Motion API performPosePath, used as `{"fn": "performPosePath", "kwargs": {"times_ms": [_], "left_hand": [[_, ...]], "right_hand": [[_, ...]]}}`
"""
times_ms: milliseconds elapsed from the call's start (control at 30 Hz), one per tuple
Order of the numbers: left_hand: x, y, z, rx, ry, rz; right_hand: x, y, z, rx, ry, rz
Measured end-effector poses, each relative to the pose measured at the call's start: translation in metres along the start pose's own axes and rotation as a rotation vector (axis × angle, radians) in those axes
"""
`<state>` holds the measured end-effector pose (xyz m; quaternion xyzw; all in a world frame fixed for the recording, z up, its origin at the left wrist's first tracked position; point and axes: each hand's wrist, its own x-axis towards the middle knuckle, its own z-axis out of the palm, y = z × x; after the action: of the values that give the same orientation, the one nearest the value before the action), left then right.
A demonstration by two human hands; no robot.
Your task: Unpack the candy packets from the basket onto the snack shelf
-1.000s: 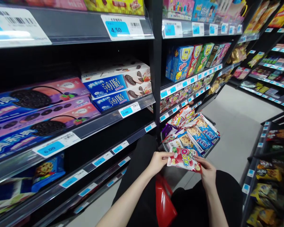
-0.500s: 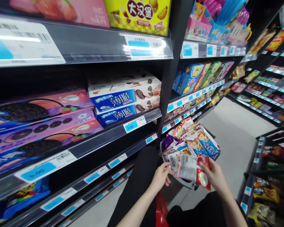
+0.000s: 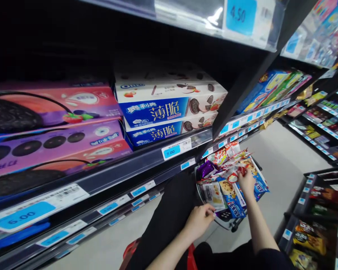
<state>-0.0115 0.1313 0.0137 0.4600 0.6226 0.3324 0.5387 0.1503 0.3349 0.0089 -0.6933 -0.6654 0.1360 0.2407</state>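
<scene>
My right hand (image 3: 246, 182) is closed on a red snack packet (image 3: 240, 171), mostly hidden by the fingers, above the goods in a shopping basket (image 3: 227, 223). Near the basket's close rim is my left hand (image 3: 200, 220), its fingers loosely curled and apart with nothing visible in them. Inside the basket lie blue cookie bags (image 3: 232, 198), a pale grey packet (image 3: 213, 195), a purple packet (image 3: 205, 169) and red-and-white packets (image 3: 223, 157).
To the left, a shelf holds white-and-blue Oreo thin-crisp boxes (image 3: 157, 112) and pink-purple Oreo boxes (image 3: 56, 146). A dark shelf upright (image 3: 242, 82) stands beyond them. Low racks with snack bags (image 3: 310, 236) are on the right. Red plastic (image 3: 191, 258) shows between my legs.
My right hand has moved the red packet forward over the basket's contents. My left hand stays near the rim. The view has tilted down and come closer to the Oreo shelf.
</scene>
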Motion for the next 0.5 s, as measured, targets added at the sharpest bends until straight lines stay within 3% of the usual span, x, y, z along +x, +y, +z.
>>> {"fn": "performPosePath", "kwargs": {"times_ms": [167,300,500], "left_hand": [[-0.004,0.007,0.0,0.06,-0.01,-0.005],[-0.004,0.01,0.002,0.086,-0.022,-0.008],[-0.008,0.006,0.004,0.144,-0.04,0.007]], "right_hand": [[-0.019,0.002,0.036,0.015,0.008,0.025],[-0.01,0.005,0.059,0.044,0.003,0.054],[0.003,0.007,0.072,0.078,-0.028,0.117]]}}
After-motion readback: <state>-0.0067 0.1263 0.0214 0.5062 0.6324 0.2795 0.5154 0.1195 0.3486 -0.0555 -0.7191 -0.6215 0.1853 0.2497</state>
